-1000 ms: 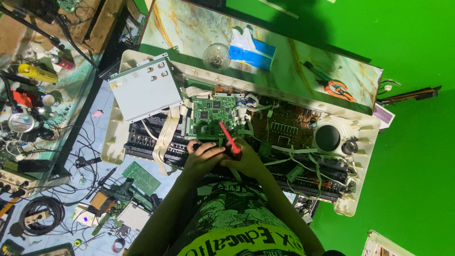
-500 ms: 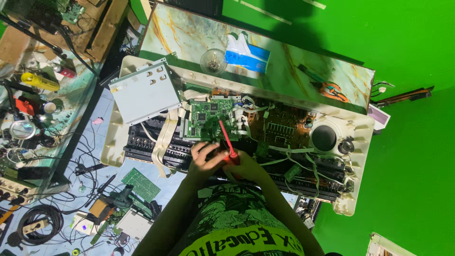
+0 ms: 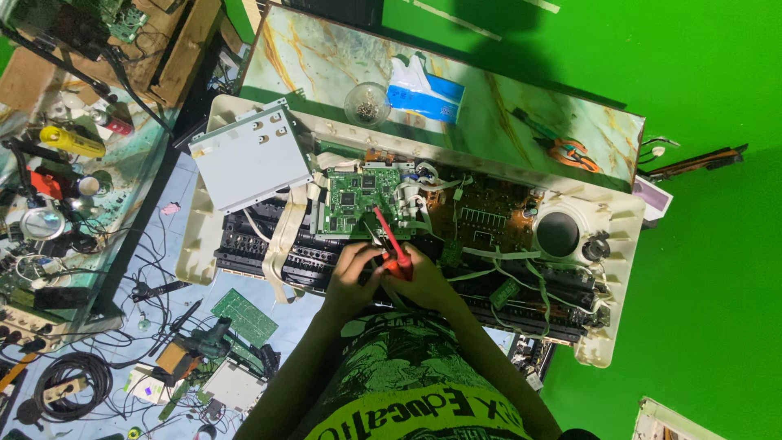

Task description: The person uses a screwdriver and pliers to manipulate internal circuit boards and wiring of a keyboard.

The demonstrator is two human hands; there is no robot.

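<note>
- The right hand is closed around the handle of a red screwdriver, whose shaft slants up and left so that the tip sits at the lower right corner of the green circuit board.
- The left hand is curled beside it, fingertips touching the tool near the handle; whether it grips or only steadies, I cannot tell.
- That board lies inside an opened cream casing — a keyboard instrument turned on its back, by the look of it — with a brown board to its right, a round black speaker further right, and a grey metal plate propped at the left end.
- Risk: the tip could slip off a screw head and scrape the board's traces, since the tool is held at a slant with pale ribbon cables and loose wires close by.
- Risk: a freed screw could drop among the wiring and black keys below — hard to find there.
- The casing rests against a marble-patterned table that carries a glass bowl of small parts and a blue tissue pack.
- The room is walled in bright green; the floor at left is littered with cables, a spare green board and tools, beside a crowded glass-topped bench.
</note>
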